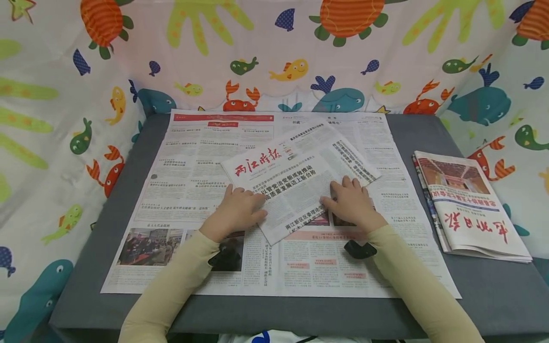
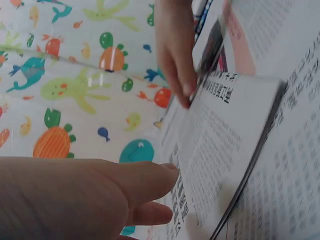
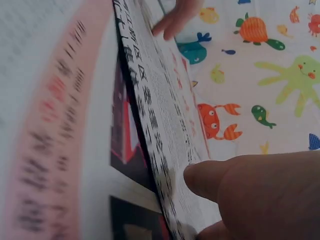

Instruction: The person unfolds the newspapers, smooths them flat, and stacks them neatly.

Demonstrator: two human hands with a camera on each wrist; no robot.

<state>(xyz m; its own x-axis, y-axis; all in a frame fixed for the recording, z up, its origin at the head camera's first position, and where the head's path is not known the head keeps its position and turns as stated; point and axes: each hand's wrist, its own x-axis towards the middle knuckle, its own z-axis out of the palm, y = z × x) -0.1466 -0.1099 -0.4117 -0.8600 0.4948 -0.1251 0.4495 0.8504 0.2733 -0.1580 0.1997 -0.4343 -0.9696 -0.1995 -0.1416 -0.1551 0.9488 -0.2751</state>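
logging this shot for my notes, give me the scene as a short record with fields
left hand: on the folded newspaper's left side
right hand: on the folded newspaper's right side
folded newspaper: askew on the spread newspaper, red title up
spread newspaper: open on the gray table
side pile: folded newspapers, table's right
backdrop: sea-animal print

Matt, thin paper in the folded white newspaper with red title characters (image 1: pixel 300 183). Matt paper also in the large spread white newspaper sheet (image 1: pixel 193 190) and the folded newspaper stack with red lettering (image 1: pixel 467 202). Smooth, dull finish on the grey rectangular worktop (image 1: pixel 326 313). Creased, glossy sheeting in the white sea-animal-print backdrop (image 1: pixel 266 43). Matt cloth in the pale yellow sleeves (image 1: pixel 424 286).
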